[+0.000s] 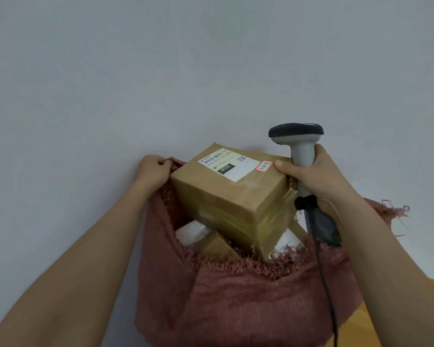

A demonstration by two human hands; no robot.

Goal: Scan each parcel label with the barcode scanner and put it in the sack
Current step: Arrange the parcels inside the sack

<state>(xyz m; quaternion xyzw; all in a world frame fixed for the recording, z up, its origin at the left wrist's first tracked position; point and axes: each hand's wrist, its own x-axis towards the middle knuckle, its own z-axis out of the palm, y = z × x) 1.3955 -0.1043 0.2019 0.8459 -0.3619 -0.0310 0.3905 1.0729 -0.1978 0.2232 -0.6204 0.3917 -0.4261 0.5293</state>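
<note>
Head view shows a taped cardboard parcel (232, 194) sitting tilted in the mouth of the reddish woven sack (248, 296), its white shipping label (227, 166) facing up, so it reads as going in, not yet dropped. Of the two hands, the left hand (153, 171) pinches the sack's far rim and pulls it up and away, which holds the mouth wide for the box. The right hand (311, 176) does double duty: its fingers curl round the grey grip of the barcode scanner (301, 149), head up and pointing away from the label, while its thumb presses on the parcel's top right corner beside a small red-edged sticker (264, 166) to steady and guide it. Other parcels (193, 234) lie deeper in the sack below. The scanner's dark cable (323, 271) trails down over the sack's front
</note>
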